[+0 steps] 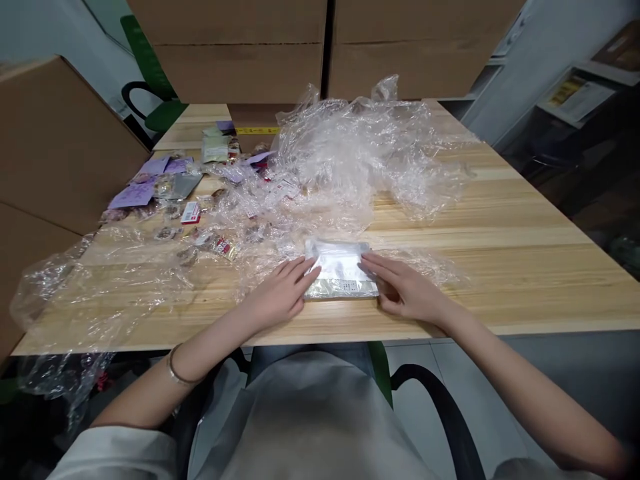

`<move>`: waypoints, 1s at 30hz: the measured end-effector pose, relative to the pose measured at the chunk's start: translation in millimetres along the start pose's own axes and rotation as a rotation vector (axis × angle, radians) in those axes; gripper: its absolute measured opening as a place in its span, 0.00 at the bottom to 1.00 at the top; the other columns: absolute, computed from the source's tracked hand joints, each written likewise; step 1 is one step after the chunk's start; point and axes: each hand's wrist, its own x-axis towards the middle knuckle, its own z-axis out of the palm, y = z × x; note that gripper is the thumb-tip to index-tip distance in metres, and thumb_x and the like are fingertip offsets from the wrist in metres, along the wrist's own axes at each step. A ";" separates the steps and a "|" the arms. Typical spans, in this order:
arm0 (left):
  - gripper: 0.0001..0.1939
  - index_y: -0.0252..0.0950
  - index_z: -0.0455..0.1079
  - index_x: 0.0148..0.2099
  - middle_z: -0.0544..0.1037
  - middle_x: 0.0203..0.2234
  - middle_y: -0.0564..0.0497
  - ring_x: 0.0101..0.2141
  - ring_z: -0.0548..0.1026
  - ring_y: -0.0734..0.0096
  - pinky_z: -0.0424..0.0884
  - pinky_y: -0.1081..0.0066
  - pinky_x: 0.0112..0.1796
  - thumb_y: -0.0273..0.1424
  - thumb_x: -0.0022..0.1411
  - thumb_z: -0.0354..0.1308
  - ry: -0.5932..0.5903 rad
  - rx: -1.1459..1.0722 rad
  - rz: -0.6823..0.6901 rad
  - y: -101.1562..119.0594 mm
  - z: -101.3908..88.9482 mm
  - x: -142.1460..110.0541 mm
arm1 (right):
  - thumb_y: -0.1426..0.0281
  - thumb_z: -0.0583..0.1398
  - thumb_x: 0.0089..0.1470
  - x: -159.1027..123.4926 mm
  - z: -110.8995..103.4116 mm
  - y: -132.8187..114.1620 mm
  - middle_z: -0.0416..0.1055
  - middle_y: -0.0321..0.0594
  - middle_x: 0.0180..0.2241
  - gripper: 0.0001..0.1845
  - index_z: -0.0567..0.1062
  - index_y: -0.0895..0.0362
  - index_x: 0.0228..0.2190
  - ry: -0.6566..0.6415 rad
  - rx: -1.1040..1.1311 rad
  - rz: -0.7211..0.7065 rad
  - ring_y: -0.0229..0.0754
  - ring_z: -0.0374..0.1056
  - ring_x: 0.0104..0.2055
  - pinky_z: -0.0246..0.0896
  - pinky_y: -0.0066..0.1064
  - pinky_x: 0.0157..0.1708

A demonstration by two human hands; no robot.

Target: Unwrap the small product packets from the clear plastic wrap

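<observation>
A silver foil pouch (337,263) with a pale, printed lower strip lies flat near the table's front edge, perhaps with others stacked beneath it. My left hand (277,293) grips its left side, fingertips on the top face and thumb low at the edge. On the opposite side, my right hand (407,290) holds the right edge with long fingers over the corner and the thumb bent in below. Crumpled clear plastic film (280,257) lies just behind and beside the pouch. The undersides of both hands are hidden.
A big heap of clear plastic wrap (350,147) covers the table's middle back. Small packets and purple cards (133,195) are scattered at left. Cardboard boxes (240,53) stand along the back, and another box (65,147) on the left. Plastic wrap (65,360) hangs over the front-left edge.
</observation>
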 end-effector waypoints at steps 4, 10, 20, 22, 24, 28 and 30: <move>0.29 0.35 0.57 0.69 0.59 0.68 0.39 0.66 0.59 0.50 0.59 0.50 0.60 0.21 0.66 0.46 -0.070 0.002 -0.074 -9.8 -8.1 12.7 | 0.75 0.54 0.59 14.9 0.8 16.0 0.62 0.35 0.64 0.32 0.66 0.45 0.63 0.002 -0.110 0.019 0.53 0.63 0.63 0.61 0.52 0.60; 0.23 0.43 0.65 0.65 0.68 0.63 0.47 0.60 0.69 0.58 0.63 0.55 0.59 0.28 0.71 0.45 -0.087 -0.295 -0.083 -3.7 -37.9 -1.5 | 0.74 0.50 0.66 6.1 -19.1 0.9 0.69 0.32 0.59 0.25 0.70 0.44 0.59 -0.019 -0.002 -0.009 0.48 0.66 0.61 0.66 0.50 0.59; 0.21 0.42 0.80 0.41 0.83 0.32 0.49 0.31 0.79 0.62 0.71 0.66 0.36 0.45 0.71 0.47 -0.284 -0.665 -0.204 -12.6 -83.6 -13.5 | 0.58 0.54 0.65 -1.5 -55.9 -22.2 0.80 0.34 0.46 0.17 0.82 0.45 0.45 -0.199 0.309 0.208 0.48 0.77 0.45 0.72 0.41 0.47; 0.23 0.40 0.79 0.35 0.79 0.26 0.49 0.26 0.75 0.65 0.69 0.67 0.31 0.48 0.69 0.49 -0.281 -0.710 -0.250 -20.8 -81.6 -8.5 | 0.53 0.55 0.63 6.5 -60.3 -16.7 0.81 0.36 0.34 0.20 0.83 0.48 0.35 -0.235 0.346 0.286 0.47 0.77 0.35 0.71 0.39 0.39; 0.22 0.41 0.79 0.35 0.79 0.27 0.49 0.28 0.75 0.64 0.69 0.67 0.32 0.49 0.67 0.51 -0.254 -0.790 -0.276 -28.5 -79.0 -0.9 | 0.50 0.55 0.62 16.7 -63.8 -8.1 0.80 0.37 0.29 0.23 0.82 0.51 0.30 -0.262 0.417 0.355 0.46 0.76 0.32 0.69 0.37 0.36; 0.22 0.39 0.75 0.28 0.70 0.19 0.52 0.23 0.68 0.69 0.64 0.69 0.27 0.48 0.64 0.54 -0.212 -0.803 -0.302 -40.7 -77.1 18.1 | 0.47 0.57 0.58 38.5 -66.8 11.5 0.80 0.40 0.34 0.24 0.80 0.53 0.31 -0.332 0.642 0.498 0.45 0.76 0.35 0.70 0.35 0.37; 0.23 0.38 0.69 0.21 0.61 0.15 0.55 0.18 0.60 0.74 0.57 0.70 0.24 0.49 0.60 0.58 -0.130 -0.774 -0.379 -45.7 -76.0 26.1 | 0.45 0.58 0.56 47.7 -66.2 18.5 0.79 0.40 0.31 0.26 0.78 0.54 0.26 -0.347 0.665 0.529 0.44 0.75 0.33 0.70 0.35 0.35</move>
